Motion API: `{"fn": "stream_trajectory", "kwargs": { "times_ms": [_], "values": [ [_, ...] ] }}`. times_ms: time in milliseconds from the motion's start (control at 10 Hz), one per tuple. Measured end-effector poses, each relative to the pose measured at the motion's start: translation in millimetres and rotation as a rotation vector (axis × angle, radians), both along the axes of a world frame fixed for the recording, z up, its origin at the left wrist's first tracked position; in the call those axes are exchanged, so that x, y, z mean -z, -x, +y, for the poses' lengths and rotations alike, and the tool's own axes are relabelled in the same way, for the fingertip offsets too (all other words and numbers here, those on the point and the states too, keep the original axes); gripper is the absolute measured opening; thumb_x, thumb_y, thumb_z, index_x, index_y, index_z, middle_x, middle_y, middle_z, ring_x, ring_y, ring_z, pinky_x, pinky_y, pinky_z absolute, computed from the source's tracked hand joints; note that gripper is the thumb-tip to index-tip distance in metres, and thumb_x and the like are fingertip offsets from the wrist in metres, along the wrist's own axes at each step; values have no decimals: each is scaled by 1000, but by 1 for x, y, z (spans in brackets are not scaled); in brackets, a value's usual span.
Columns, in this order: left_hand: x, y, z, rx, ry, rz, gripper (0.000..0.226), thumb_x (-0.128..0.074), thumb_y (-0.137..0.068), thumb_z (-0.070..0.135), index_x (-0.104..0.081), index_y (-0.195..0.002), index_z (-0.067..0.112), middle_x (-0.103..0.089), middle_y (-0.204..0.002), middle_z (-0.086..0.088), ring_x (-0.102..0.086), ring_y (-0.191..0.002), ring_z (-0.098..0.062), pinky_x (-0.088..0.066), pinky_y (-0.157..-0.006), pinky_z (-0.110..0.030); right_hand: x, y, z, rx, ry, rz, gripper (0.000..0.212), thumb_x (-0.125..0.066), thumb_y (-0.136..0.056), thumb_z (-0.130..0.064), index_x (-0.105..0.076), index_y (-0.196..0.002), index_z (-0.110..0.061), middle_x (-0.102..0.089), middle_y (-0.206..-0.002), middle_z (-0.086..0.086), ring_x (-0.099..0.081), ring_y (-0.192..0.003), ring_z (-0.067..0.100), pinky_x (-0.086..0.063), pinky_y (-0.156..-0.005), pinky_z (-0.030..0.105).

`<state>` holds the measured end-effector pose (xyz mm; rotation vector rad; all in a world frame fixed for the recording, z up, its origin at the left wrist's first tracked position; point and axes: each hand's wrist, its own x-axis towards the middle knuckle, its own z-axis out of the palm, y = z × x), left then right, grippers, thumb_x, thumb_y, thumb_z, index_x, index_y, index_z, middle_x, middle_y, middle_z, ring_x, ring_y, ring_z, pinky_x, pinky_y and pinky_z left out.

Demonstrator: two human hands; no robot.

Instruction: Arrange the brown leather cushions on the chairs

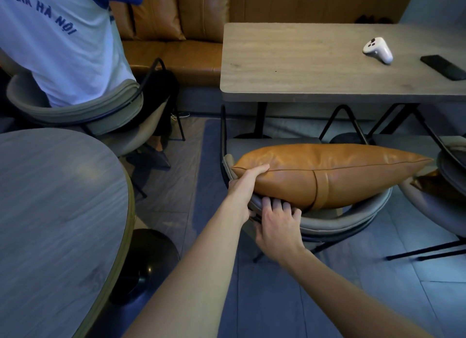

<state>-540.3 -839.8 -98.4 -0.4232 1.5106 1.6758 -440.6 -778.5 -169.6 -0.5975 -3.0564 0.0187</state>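
Note:
A brown leather cushion [335, 171] lies lengthwise across the curved backrest of a grey chair [338, 220] in front of the rectangular table. My left hand [245, 184] grips the cushion's left corner, thumb on top. Below the cushion's underside, my right hand [276, 224] presses its fingertips against the leather and rests on the chair's back rim. A second brown cushion [433, 184] peeks out on the grey chair [451, 206] at the right edge.
The rectangular wooden table [302, 68] holds a white controller [378, 49] and a black phone [443, 67]. A brown leather bench [176, 55] runs behind it. A person in a white shirt [58, 42] sits in a grey chair at left. A round table [55, 216] is near left.

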Motion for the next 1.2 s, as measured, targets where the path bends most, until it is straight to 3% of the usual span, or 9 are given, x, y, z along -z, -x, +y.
{"fn": "stream_trajectory", "kwargs": {
  "times_ms": [400, 500, 600, 700, 800, 900, 1000, 1100, 1200],
  "values": [
    [-2, -2, -6, 85, 83, 20, 118, -86, -46, 69, -42, -143, 18, -59, -134, -7, -57, -119, -32, -44, -105, -58, -3, 0, 0, -11, 44, -23, 51, -68, -74, -35, -56, -119, -13, -67, -105, 12, -61, -95, 35, -42, -79, 47],
    [-1, -4, -16, 123, 68, 56, 74, -85, -70, 52, -52, -128, 19, -64, -120, -3, -60, -101, -23, -50, -87, -44, -10, -1, 3, -24, 112, -78, 55, -63, -82, -37, -48, -129, -14, -62, -121, 11, -57, -110, 34, -40, -88, 48],
    [2, -6, -27, 179, 98, 111, 49, -83, -80, 30, -57, -120, 21, -66, -110, 1, -59, -92, -17, -48, -74, -37, -16, -1, 9, -35, 196, -137, 57, -60, -87, -39, -41, -135, -15, -56, -133, 11, -51, -121, 34, -37, -96, 48],
    [7, -10, -46, 316, 383, 426, 24, -73, -83, 8, -61, -97, 23, -64, -95, 7, -59, -103, -22, -51, -88, -40, -31, 0, 17, -16, 413, -250, 54, -55, -94, -43, -40, -139, -17, -51, -141, 10, -44, -131, 35, -31, -105, 50],
    [3, -10, -52, 522, 602, 680, 15, -66, -82, 15, -65, -84, 30, -69, -93, 5, -65, -105, -25, -54, -92, -42, -49, -1, 20, 16, 529, -254, 45, -50, -97, -43, -47, -134, -18, -55, -138, 10, -47, -128, 36, -32, -104, 50],
    [-31, -11, -53, 854, 835, 857, 18, -55, -83, 27, -71, -90, 32, -71, -108, 2, -64, -107, -25, -52, -89, -39, -84, -3, 26, 99, 702, -226, 41, -48, -97, -44, -60, -127, -19, -63, -129, 8, -55, -121, 35, -39, -105, 50],
    [-62, -7, -48, 998, 948, 911, 26, -52, -86, 28, -75, -97, 34, -70, -116, 1, -62, -112, -28, -47, -86, -36, -113, -2, 37, 150, 782, -209, 43, -51, -94, -45, -67, -120, -14, -67, -126, 12, -59, -117, 36, -43, -104, 47],
    [-125, -7, -29, 982, 1011, 1007, 30, -54, -85, 30, -76, -104, 37, -69, -121, 2, -62, -114, -28, -48, -88, -38, -162, 6, 68, 178, 799, -171, 39, -54, -95, -39, -71, -108, -6, -70, -123, 15, -62, -116, 33, -48, -100, 37],
    [-164, -12, -14, 932, 1025, 1046, 28, -54, -84, 30, -77, -100, 36, -71, -117, 3, -63, -111, -27, -49, -85, -37, -202, 5, 89, 188, 820, -166, 43, -54, -98, -38, -73, -107, -1, -75, -110, 13, -68, -105, 30, -53, -97, 40]
  ]
}}
